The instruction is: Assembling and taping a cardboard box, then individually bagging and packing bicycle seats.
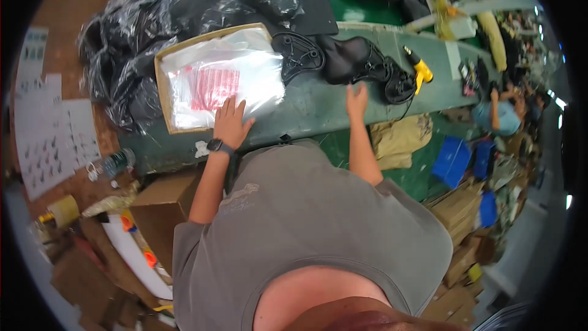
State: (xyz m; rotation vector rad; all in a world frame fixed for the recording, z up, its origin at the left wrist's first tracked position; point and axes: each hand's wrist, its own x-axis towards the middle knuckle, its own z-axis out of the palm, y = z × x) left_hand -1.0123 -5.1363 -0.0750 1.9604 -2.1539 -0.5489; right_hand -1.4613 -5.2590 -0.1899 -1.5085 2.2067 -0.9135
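Clear plastic bags (233, 76) lie in a stack inside a shallow cardboard tray (160, 86) on the green workbench (318, 110), and the left hand (231, 122) rests flat on the stack's near edge, fingers spread, palm down, pressing and not gripping. The right hand (357, 99) is open too, fingers straight, holding nothing; it reaches twd the black bicycle saddle (352, 58), which lies just beyond the fingertips, close but not touching as far as I can see. A second black saddle base (298, 55) lies upside down betw. the tray and that saddle, touching the bag stack's right corner. To do this well, I judge the left palm should keep the slippery stack steady w/ light pressure, so only one bag slides, while the right takes the saddle at its narrow end. A yellow power screwdriver (419, 67) lies further right, well apart from both hands. Black plastic sacks (177, 0) pile behind the tray.
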